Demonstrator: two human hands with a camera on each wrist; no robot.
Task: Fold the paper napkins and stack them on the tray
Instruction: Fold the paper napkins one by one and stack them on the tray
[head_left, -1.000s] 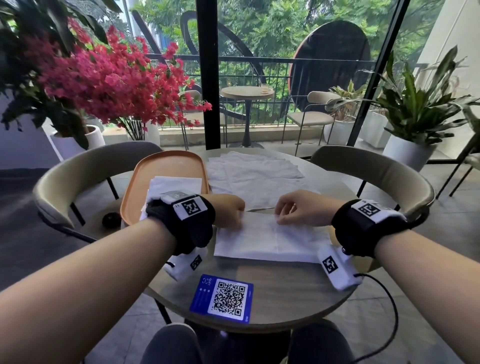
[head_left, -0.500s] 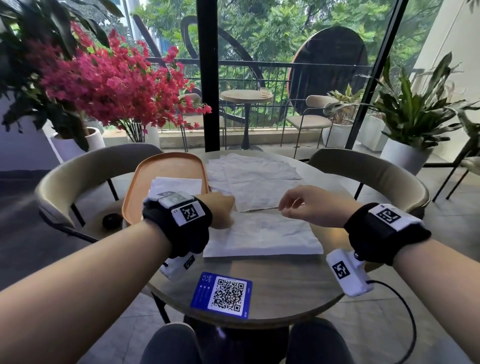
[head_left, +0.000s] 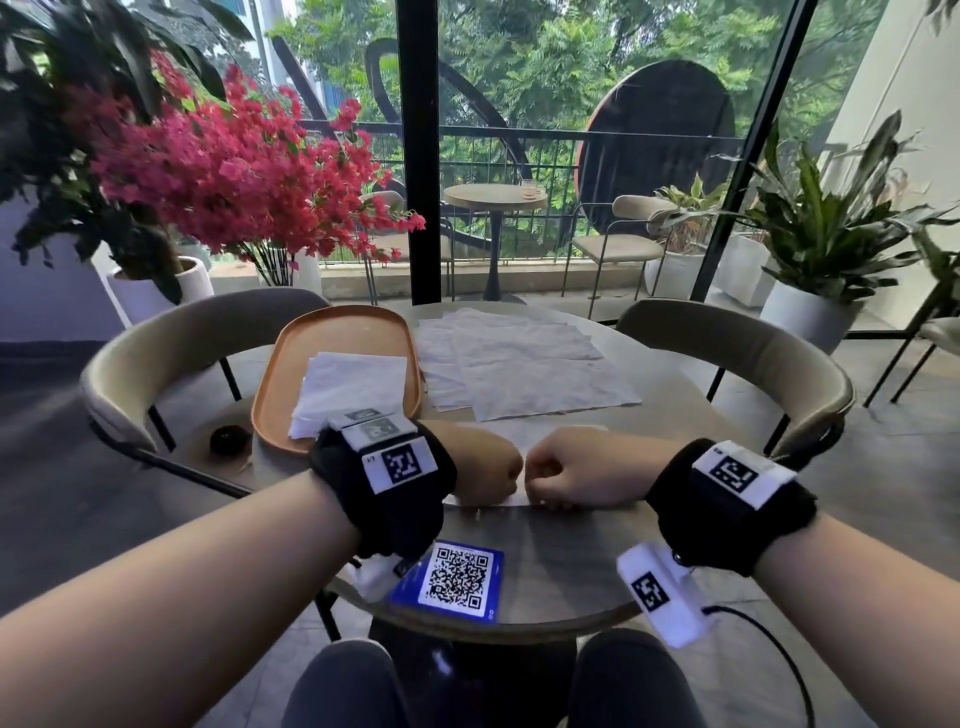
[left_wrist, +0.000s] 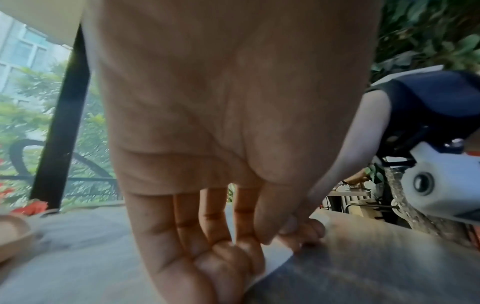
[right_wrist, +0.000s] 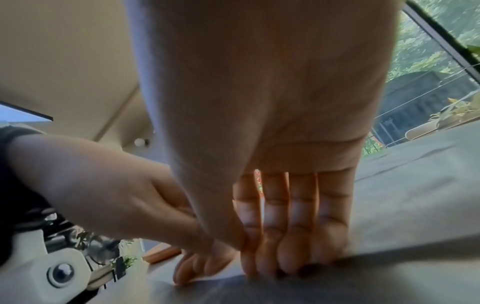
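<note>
Round grey worktop (head_left: 545, 551) across the middle of the head frame, carrying everything. At upper left of it, an orange oval tray (head_left: 291, 364) with a stack of folded white napkins (head_left: 353, 384) already lying in it. Right of the tray, at centre frame, a loose overlapping spread of unfolded paper napkins (head_left: 524, 369), flat and faintly creased. Just below that, the napkin in work (head_left: 519, 434), mostly hidden under both hands, only its far part and near edge showing. Likely feather-light, limp and easy to tear or slide on the smooth top; best taken by pinching an edge or corner, then pressed flat along the crease. Left hand (head_left: 480, 470) and right hand (head_left: 576, 475) knuckle to knuckle, nearly touching, fingers curled down, tips on the napkin's near edge; left thumb and fingertips (left_wrist: 233, 255) pinching that edge, right fingertips (right_wrist: 285, 261) bearing on the fold line.
</note>
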